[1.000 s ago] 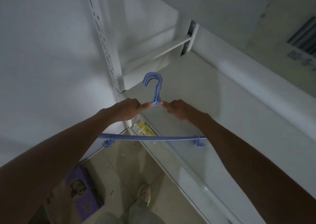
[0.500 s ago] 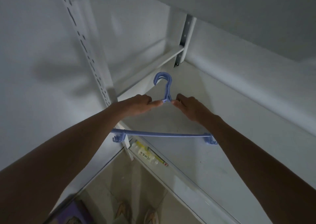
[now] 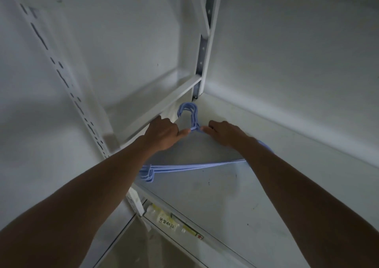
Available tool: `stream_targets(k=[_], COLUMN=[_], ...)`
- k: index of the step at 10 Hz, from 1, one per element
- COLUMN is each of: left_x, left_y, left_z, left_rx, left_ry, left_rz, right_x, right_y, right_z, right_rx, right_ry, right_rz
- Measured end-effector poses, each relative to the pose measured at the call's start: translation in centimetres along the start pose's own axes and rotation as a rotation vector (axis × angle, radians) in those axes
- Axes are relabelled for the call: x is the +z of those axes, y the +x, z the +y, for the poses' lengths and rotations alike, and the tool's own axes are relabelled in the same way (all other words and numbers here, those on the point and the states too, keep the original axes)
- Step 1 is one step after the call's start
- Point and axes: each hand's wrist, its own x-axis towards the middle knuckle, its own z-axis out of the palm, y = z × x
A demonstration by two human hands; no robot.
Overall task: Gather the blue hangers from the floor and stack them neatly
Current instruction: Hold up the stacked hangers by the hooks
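A stack of blue hangers [image 3: 190, 167] lies flat on the white shelf [image 3: 235, 194], hooks pointing into the back corner. My left hand [image 3: 164, 133] and my right hand [image 3: 223, 133] grip the shoulders on either side of the hook neck [image 3: 194, 127], thumbs nearly meeting there. The hooks [image 3: 188, 112] overlap closely. The lower bars fan out slightly at the left end [image 3: 146, 173]. My right forearm hides the stack's right end.
A white slotted upright [image 3: 61, 77] stands at the left and a metal corner post [image 3: 205, 48] at the back. A crossbar [image 3: 155, 112] runs behind my left hand. Below the shelf edge sits a labelled packet [image 3: 170, 220] on a lower level.
The hangers went from held in the air in front of the shelf to lying flat on it, pushed toward the back corner. Both hands moved forward with them.
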Motion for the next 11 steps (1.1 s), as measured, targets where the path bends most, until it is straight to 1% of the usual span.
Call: stream_targets(k=[1,2,3,4,5,6,7,8,9,10,11], left_x=[-0.2,-0.5,0.2,1.4,1.5,0.5,-1.4,-3.9,-5.8,-7.2,-10.2], left_y=[1.4,2.2,1.8,1.6,2.1,1.7,1.0,-0.6,-4.5,-8.8,-12.8], left_z=[-0.4,0.2,0.8,0.9,0.8,0.7,1.4,1.9,3.1,4.9,6.4], left_rx=[0.034,0.002,-0.058,-0.165,-0.181,-0.210,-0.210,-0.210,-0.277,-0.291,-0.272], left_ry=[0.000,0.000,-0.046,-0.254,-0.288,-0.298,-0.357,-0.402,-0.421,-0.434,-0.414], left_rz=[-0.024,0.031,0.061,0.112,0.101,0.092,0.178,0.199,0.147,0.023,-0.018], right_x=[-0.8,-1.2,-0.2,0.4,0.1,-0.2,-1.2,-3.2,-4.9,-6.6,-7.8], right_y=[1.9,2.5,1.8,1.3,1.2,1.0,0.2,-2.0,-5.8,-10.9,-16.0], right_z=[0.3,0.6,0.3,-0.6,-0.9,-1.0,-0.9,-0.7,-1.5,-2.2,-3.5], right_rx=[0.059,0.107,0.110,0.174,0.182,0.193,0.218,0.220,0.210,0.118,0.071], right_ry=[-0.005,-0.026,-0.152,-0.187,-0.142,-0.118,-0.109,-0.095,-0.137,-0.196,-0.244], right_rz=[-0.095,-0.142,-0.072,-0.006,-0.025,-0.003,0.056,0.104,0.069,-0.044,0.016])
